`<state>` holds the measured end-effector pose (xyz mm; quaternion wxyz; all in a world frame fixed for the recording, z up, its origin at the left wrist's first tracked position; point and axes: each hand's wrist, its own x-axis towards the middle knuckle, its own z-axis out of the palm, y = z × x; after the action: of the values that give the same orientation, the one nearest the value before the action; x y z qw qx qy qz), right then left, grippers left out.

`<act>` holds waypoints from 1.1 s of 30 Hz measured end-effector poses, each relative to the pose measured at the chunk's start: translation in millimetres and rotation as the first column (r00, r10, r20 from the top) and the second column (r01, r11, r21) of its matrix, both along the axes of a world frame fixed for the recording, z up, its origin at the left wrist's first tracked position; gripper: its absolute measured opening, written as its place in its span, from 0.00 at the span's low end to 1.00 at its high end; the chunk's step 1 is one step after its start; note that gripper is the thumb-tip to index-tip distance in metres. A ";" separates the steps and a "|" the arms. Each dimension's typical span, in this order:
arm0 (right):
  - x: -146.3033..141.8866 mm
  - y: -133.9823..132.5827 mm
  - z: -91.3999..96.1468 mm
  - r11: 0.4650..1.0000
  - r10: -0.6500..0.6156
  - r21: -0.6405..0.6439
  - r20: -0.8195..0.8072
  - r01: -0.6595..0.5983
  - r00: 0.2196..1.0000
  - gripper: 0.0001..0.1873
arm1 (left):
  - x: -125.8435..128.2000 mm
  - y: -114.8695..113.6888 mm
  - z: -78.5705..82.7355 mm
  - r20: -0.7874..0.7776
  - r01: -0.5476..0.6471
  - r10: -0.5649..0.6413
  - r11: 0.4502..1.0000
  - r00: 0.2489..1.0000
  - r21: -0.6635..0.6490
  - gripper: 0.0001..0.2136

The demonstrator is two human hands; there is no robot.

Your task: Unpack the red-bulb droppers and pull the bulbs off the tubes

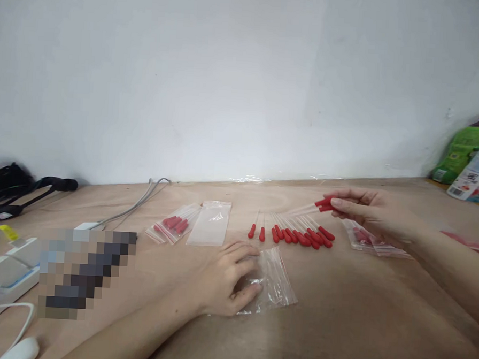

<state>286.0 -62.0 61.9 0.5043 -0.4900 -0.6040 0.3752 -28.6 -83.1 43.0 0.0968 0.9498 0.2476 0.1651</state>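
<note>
In my right hand (356, 205) is a small bunch of droppers (325, 204), pinched by their red rubber bulbs with the clear tubes pointing left. My left hand (230, 278) lies on a clear zip bag (278, 280), its fingers and thumb curled over the plastic and holding it on the table. Behind that bag a row of several loose droppers (288, 235) lies with red bulbs towards me and thin clear tubes pointing away. Beyond my left fingers lies a stack of flat zip bags (210, 224).
Left of the stack lie bagged droppers (173, 224); more bagged droppers (365, 237) lie under my right wrist. A power strip (13, 275), a cable (135, 211) and a black strap-like item (33, 195) occupy the left. Packages (461, 153) stand far right by the wall.
</note>
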 end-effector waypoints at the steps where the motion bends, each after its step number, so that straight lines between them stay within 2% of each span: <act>1: -5.2 1.6 -0.2 0.993 -0.062 0.103 0.038 0.058 0.997 0.15 | 2.3 0.1 -1.1 0.040 0.028 -0.028 1.000 0.999 -0.006 0.13; 4: -30.4 6.1 -6.9 0.903 -0.228 0.412 0.222 0.120 0.948 0.13 | 8.7 1.6 -6.8 0.019 0.180 -0.179 0.980 0.984 -0.081 0.18; 7: -58.0 12.9 -19.1 0.818 -0.256 0.573 0.443 -0.052 0.859 0.11 | 11.6 2.8 -11.2 -0.093 0.242 -0.261 0.953 0.961 -0.181 0.24; 9: -72.0 19.8 -27.7 0.793 -0.236 0.577 0.586 -0.194 0.775 0.13 | 11.6 2.5 -12.4 -0.124 0.222 -0.253 0.950 0.960 -0.220 0.25; 12: -85.3 31.8 -39.7 0.781 -0.222 0.535 0.721 -0.322 0.657 0.15 | 11.4 0.3 -12.1 -0.126 0.188 -0.226 0.948 0.966 -0.255 0.23; 16: -94.8 40.4 -50.5 0.787 -0.163 0.465 0.790 -0.405 0.591 0.13 | 13.6 -2.5 -9.2 0.024 0.155 -0.156 0.926 0.987 -0.345 0.18; 18: -97.4 39.3 -51.9 0.793 -0.114 0.432 0.797 -0.429 0.593 0.12 | 14.6 -1.3 -8.0 0.144 0.088 -0.031 0.909 0.989 -0.408 0.16; 20: -97.7 36.3 -50.8 0.803 -0.080 0.427 0.768 -0.416 0.635 0.11 | 13.9 2.7 -8.3 0.208 -0.053 0.151 0.908 0.966 -0.415 0.14; 22: -94.9 32.8 -48.5 0.806 -0.101 0.472 0.704 -0.356 0.703 0.11 | 10.9 9.1 -10.5 0.219 -0.214 0.301 0.913 0.928 -0.346 0.10; 24: -88.7 28.9 -46.7 0.800 -0.165 0.534 0.633 -0.272 0.757 0.11 | 6.4 16.1 -14.2 0.194 -0.331 0.389 0.903 0.900 -0.274 0.09; 26: -80.2 23.0 -47.2 0.786 -0.242 0.585 0.589 -0.200 0.771 0.10 | 2.4 21.3 -17.7 0.132 -0.393 0.436 0.882 0.890 -0.261 0.12; 28: -70.8 13.1 -51.0 0.758 -0.327 0.633 0.576 -0.156 0.749 0.09 | 0.5 22.6 -18.9 0.065 -0.424 0.459 0.858 0.886 -0.288 0.14; 31: -58.2 -9.2 -61.1 0.678 -0.435 0.724 0.538 -0.131 0.722 0.06 | 1.5 17.8 -14.4 -0.012 -0.430 0.455 0.833 0.891 -0.348 0.10; 33: -51.4 -25.7 -67.7 0.650 -0.431 0.742 0.536 -0.162 0.726 0.06 | 2.0 15.2 -7.8 -0.047 -0.404 0.422 0.822 0.905 -0.402 0.07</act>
<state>234.6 -87.7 -5.7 0.4337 -0.3856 -0.7999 -0.1528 -26.6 -67.9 35.2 0.2575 0.8291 0.4736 0.1484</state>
